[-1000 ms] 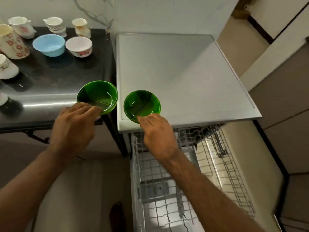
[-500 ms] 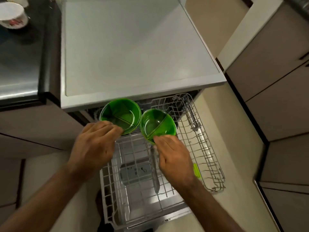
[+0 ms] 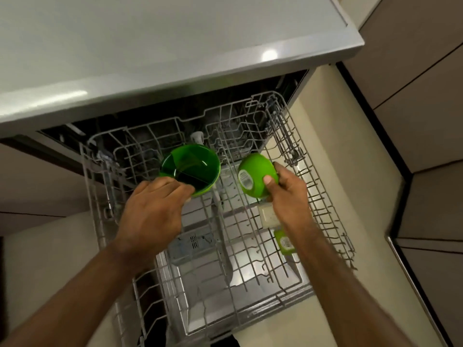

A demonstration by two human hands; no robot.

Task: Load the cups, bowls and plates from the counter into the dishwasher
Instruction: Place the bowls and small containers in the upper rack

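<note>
Two glossy green bowls over the rack [image 3: 323, 196]: left hand [image 3: 152, 211] grips the upright bowl [image 3: 193, 169]; right hand [image 3: 288, 194] clasps the overturned bowl [image 3: 253, 175], label showing.

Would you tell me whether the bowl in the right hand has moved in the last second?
Yes. The bowl went from over the dishwasher top down over the rack, now tipped, base showing.

Beige floor [image 3: 333, 156], brown cabinet fronts [image 3: 426, 101]

Head view, steeply down over rack [image 3: 325, 221]
</note>
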